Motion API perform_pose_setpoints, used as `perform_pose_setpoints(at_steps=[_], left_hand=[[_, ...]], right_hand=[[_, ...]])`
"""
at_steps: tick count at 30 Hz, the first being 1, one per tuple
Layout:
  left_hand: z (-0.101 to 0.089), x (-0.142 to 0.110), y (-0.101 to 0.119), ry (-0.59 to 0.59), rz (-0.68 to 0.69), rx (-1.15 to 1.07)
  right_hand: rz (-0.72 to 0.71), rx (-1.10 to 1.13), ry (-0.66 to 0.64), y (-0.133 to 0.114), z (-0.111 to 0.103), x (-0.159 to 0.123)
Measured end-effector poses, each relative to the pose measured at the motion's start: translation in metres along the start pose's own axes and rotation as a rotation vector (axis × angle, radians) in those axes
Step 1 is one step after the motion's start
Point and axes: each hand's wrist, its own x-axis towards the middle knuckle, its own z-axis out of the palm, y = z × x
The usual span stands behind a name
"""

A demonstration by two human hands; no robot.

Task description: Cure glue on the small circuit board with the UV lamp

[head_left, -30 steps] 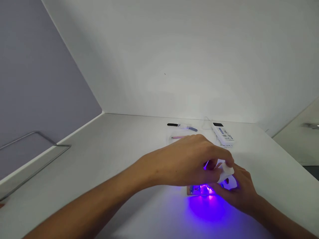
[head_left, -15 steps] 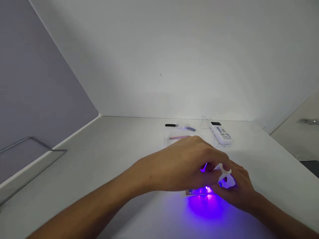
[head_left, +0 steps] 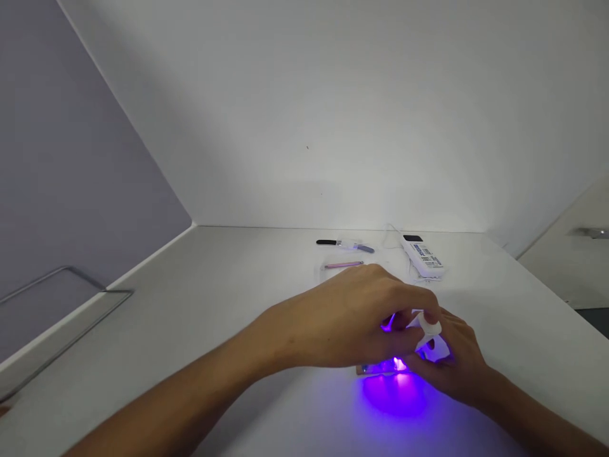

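Observation:
My left hand is closed, thumb and fingers pinching a small white lamp. Violet light shines beneath it onto a low brown-edged strip on the white table. Small shiny pieces show at the strip's left end; the glare and my hands cover most of it. My right hand is curled at the strip's right end, its thumb reaching along the near side. Its other fingers are partly hidden behind the lamp and my left hand, and it appears to grip the strip.
Behind my hands lie a pink pen-like tool on clear plastic, a black-handled tool and a grey-tipped piece. A white device with a label and cable lies right. A bent metal rod crosses the left edge.
The view has shifted slightly. My left hand has tilted the lamp a little and moved slightly lower over the strip. My right hand stays in place, and the violet light remains on.

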Motion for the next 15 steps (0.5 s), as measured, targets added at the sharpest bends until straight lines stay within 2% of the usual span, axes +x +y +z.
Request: perform_pose_setpoints(at_steps=[5, 15], left_hand=[[0.0003, 0.0003, 0.0003, 0.005, -0.002, -0.013], [0.0021, -0.0008, 0.0014, 0.019, 0.013, 0.021]], right_hand=[[-0.013, -0.001, 0.028, 0.001, 0.0, 0.0008], [0.015, 0.02, -0.005, 0.0017, 0.0002, -0.0017]])
